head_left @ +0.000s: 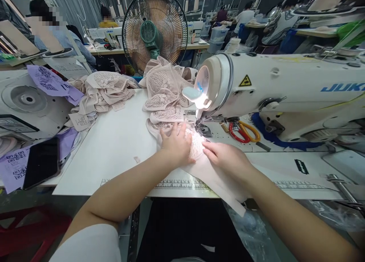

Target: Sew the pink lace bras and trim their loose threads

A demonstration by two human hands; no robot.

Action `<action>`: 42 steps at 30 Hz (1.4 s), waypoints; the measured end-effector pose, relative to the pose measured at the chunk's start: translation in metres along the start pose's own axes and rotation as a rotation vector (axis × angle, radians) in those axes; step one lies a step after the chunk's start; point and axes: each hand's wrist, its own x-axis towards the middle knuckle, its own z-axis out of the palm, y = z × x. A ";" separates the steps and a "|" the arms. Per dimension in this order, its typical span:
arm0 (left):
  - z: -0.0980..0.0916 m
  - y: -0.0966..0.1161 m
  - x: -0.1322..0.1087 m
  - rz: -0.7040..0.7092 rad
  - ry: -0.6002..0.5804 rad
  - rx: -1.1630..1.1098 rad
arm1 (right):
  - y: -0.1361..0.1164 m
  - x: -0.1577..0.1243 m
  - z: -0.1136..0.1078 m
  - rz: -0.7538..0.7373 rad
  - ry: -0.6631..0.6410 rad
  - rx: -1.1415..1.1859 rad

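A pale pink lace garment piece (196,142) lies under the needle area of a white sewing machine (256,79), lit by its lamp. My left hand (176,144) rests flat on the lace with its fingers spread, left of the presser foot (199,127). At the right edge of the same piece, my right hand (221,153) pinches the fabric between thumb and fingers. A plain strip of the garment (225,190) hangs over the table's front edge below my right hand. Several more lace pieces (162,83) are heaped behind, joining up close to the one under my hands.
Red-and-orange-handled scissors (243,132) lie beneath the machine arm, and a black blade (301,166) sits to the right. At left are a phone (42,163), purple paper slips (51,81) and a second garment heap (105,89). A large fan (154,30) stands behind; people work beyond.
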 end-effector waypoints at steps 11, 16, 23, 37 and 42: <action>-0.009 -0.005 0.002 -0.112 -0.055 -0.090 | -0.003 -0.005 -0.005 -0.003 -0.156 -0.144; -0.011 -0.011 0.006 -0.065 -0.079 -0.104 | -0.005 -0.005 -0.010 -0.008 -0.178 -0.191; -0.013 -0.021 0.011 -0.025 -0.062 -0.115 | -0.008 0.000 -0.013 0.015 -0.228 -0.250; -0.005 -0.056 0.035 0.072 0.109 -0.176 | -0.031 0.016 -0.020 0.027 -0.375 -0.310; 0.001 -0.065 0.042 0.127 0.165 -0.160 | -0.029 0.016 -0.017 0.010 -0.368 -0.312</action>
